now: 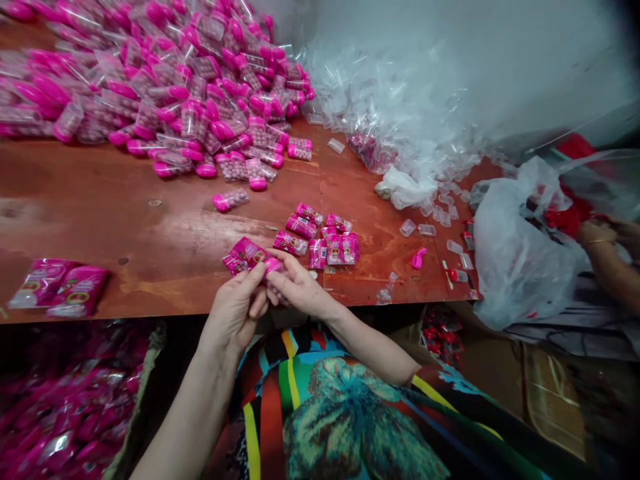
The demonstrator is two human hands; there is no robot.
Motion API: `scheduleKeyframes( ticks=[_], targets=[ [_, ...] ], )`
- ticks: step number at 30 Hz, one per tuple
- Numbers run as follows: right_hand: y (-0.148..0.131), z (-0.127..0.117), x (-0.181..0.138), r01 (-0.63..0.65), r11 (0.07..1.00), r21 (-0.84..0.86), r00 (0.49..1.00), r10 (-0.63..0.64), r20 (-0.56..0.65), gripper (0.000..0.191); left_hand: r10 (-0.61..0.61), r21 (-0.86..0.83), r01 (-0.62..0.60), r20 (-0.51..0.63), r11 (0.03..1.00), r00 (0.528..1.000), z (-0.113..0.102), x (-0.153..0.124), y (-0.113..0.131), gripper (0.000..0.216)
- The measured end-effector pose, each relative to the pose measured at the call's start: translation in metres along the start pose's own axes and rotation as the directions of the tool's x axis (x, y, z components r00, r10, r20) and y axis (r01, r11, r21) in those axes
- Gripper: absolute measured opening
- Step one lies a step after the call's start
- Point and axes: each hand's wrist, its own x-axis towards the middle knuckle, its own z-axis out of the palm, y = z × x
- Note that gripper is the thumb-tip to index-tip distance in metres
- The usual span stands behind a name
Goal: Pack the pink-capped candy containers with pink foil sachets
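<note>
Between our two hands, just at the table's near edge, we have a small pink-capped container (274, 267) of see-through plastic with little balls inside. Our right hand (301, 283) pinches it between thumb and fingers; our left hand (235, 303) curls round the other side, thumb against it. At its ten o'clock, by the left fingertips, shows a printed pink packet (246, 253); we cannot tell whether those fingers grip that too.

We judge the container light, stiff-walled and rather slippery, likely to crack if squeezed hard, so the sides near the cap seem the best hold. The packet looks thin, soft and easily creased; we would take it by its edges.

At two o'clock lies a cluster of small wrapped packets (340, 247), at nine a pair of larger packets (77, 291). Toward eleven spreads a heap of capped containers (193, 120); at one, a mound of clear plastic pieces (425, 113).

The reddish-brown table (165, 230) looks smooth and worn, meeting a pale wall (525, 60). At three o'clock are a whitish plastic bag (520, 253) and a co-worker's hand (597, 232); at eight, below the table, more pink packets (65, 400).
</note>
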Motion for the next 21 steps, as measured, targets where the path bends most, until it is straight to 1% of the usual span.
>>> scheduleKeyframes(
  ticks=[3, 4, 5, 6, 7, 9, 11, 13, 14, 15, 17, 18, 19, 21],
  targets=[
    [-0.003, -0.005, -0.004, 0.056, 0.967, -0.248, 0.997, -0.068, -0.041, 0.061, -0.020, -0.015, 0.020, 0.000, 1.000, 1.000, 0.001, 0.000, -0.004, 0.036],
    [-0.004, -0.006, -0.005, 0.067, 0.953, -0.295, 0.995, -0.087, -0.055, 0.063, -0.017, -0.042, 0.016, -0.019, 0.999, 1.000, 0.001, 0.001, -0.005, 0.036],
    [-0.004, -0.006, -0.007, 0.074, 0.950, -0.305, 0.994, -0.096, -0.060, 0.066, -0.011, -0.072, 0.008, -0.039, 0.997, 0.999, 0.002, 0.001, -0.005, 0.035],
    [-0.003, -0.005, -0.009, 0.075, 0.960, -0.270, 0.994, -0.094, -0.058, 0.067, -0.003, -0.098, -0.002, -0.056, 0.995, 0.998, 0.002, 0.002, -0.005, 0.035],
    [-0.002, -0.004, -0.010, 0.069, 0.978, -0.195, 0.995, -0.081, -0.052, 0.066, 0.000, -0.113, -0.007, -0.060, 0.994, 0.998, 0.002, 0.003, -0.004, 0.035],
    [0.000, -0.001, -0.012, 0.013, 1.000, 0.026, 1.000, -0.013, -0.023, 0.060, -0.008, -0.103, 0.004, -0.041, 0.995, 0.999, 0.001, 0.003, -0.003, 0.036],
    [0.003, 0.003, -0.011, -0.090, 0.969, 0.229, 0.996, 0.085, 0.033, 0.056, -0.017, -0.057, 0.016, -0.016, 0.998, 1.000, -0.001, 0.003, -0.003, 0.039],
    [0.004, 0.008, -0.008, -0.163, 0.931, 0.328, 0.985, 0.137, 0.101, 0.058, 0.009, -0.008, -0.009, -0.019, 1.000, 1.000, -0.004, 0.001, -0.002, 0.041],
    [0.003, 0.009, -0.007, -0.159, 0.930, 0.330, 0.985, 0.129, 0.112, 0.060, 0.030, 0.012, -0.030, -0.022, 0.999, 0.999, -0.005, 0.000, -0.001, 0.042],
    [0.003, 0.011, -0.005, -0.123, 0.945, 0.304, 0.991, 0.098, 0.094, 0.063, 0.047, 0.028, -0.047, -0.022, 0.999, 0.999, -0.007, 0.000, 0.001, 0.042],
    [0.002, 0.013, -0.001, -0.014, 0.982, 0.187, 1.000, 0.010, 0.022, 0.066, 0.056, 0.042, -0.055, -0.022, 0.998, 0.998, -0.010, -0.002, 0.004, 0.041],
    [0.002, 0.013, 0.000, 0.020, 0.992, 0.127, 1.000, -0.020, 0.000, 0.066, 0.050, 0.036, -0.049, -0.026, 0.998, 0.998, -0.011, -0.002, 0.006, 0.041],
    [0.001, 0.013, 0.001, 0.024, 0.996, 0.082, 1.000, -0.024, 0.005, 0.066, 0.042, 0.019, -0.041, -0.033, 0.999, 0.999, -0.012, -0.003, 0.008, 0.040],
    [-0.002, 0.011, 0.002, -0.007, 0.999, 0.037, 0.998, 0.005, 0.062, 0.064, 0.038, -0.031, -0.040, -0.062, 0.999, 0.997, -0.011, -0.002, 0.010, 0.039]
  ],
)
